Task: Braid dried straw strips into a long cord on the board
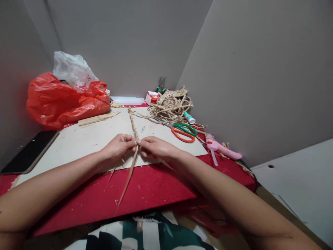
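Note:
A thin braid of dried plant strips [133, 124] runs away from me over a pale board [75, 139]. Its near end is pinched between my left hand [121, 144] and my right hand [152, 146], whose fingertips meet there. Below my hands, a long loose strip [129, 175] hangs past the board's edge over red cloth. Narrower strip ends stick out under my left hand, and another shows below my right wrist. Both hands have their fingers closed, and the exact grip is partly hidden.
Scissors [183, 132] with green and orange handles lie right, by a heap of braided cord [170, 104] and a glue stick [189, 118]. A pink glue gun [223, 149] rests at the right edge. Left are a phone [31, 151], flat dried strips [97, 119] and a red plastic bag [65, 102].

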A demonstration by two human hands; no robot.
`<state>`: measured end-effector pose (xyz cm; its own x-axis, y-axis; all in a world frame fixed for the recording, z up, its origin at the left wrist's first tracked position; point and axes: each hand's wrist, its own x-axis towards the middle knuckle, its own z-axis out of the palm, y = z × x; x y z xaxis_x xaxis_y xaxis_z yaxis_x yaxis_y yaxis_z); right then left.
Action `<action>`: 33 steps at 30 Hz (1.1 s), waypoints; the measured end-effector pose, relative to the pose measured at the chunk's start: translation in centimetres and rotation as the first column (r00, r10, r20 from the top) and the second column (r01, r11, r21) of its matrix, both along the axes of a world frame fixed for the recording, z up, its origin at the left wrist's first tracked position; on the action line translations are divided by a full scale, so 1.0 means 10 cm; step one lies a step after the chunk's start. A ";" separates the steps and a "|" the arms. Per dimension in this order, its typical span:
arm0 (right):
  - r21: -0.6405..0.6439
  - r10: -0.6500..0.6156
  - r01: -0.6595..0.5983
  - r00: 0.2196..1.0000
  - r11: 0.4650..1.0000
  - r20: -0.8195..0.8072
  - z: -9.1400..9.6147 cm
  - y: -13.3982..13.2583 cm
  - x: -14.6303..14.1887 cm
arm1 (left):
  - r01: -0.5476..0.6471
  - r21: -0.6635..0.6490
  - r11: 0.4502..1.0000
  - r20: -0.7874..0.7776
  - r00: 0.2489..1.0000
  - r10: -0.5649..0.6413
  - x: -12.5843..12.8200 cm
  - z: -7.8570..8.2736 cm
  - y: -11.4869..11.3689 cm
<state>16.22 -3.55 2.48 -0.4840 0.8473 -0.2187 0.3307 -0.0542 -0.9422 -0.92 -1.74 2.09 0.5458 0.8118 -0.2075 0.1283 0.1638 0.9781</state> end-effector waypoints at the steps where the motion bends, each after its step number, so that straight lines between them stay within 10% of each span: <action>1: -0.075 0.025 -0.028 0.999 0.997 -0.043 -0.02 0.02 0.00 | 0.006 0.005 1.000 0.002 1.000 -0.006 0.00 -0.01 0.00; 12: -0.509 -0.145 -0.045 0.934 0.860 -0.326 -0.10 0.05 -0.01 | 0.054 0.361 0.931 -0.218 0.975 0.028 -0.01 -0.07 -0.01; 23: -0.458 -0.405 0.245 0.865 0.855 -0.295 -0.14 -0.15 -0.22 | 0.246 0.419 0.874 -0.427 0.903 -0.050 -0.03 0.05 -0.06; 33: -0.524 -0.473 0.252 0.811 0.814 -0.345 -0.15 -0.18 -0.30 | 0.119 0.405 0.906 -0.406 0.912 0.062 0.07 0.03 -0.23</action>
<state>13.21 -5.39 0.94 -0.2947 0.8443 -0.4476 -0.2433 -0.5193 -0.8192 -0.20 -4.04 2.39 0.5123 0.8565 -0.0629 0.5215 -0.2520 0.8152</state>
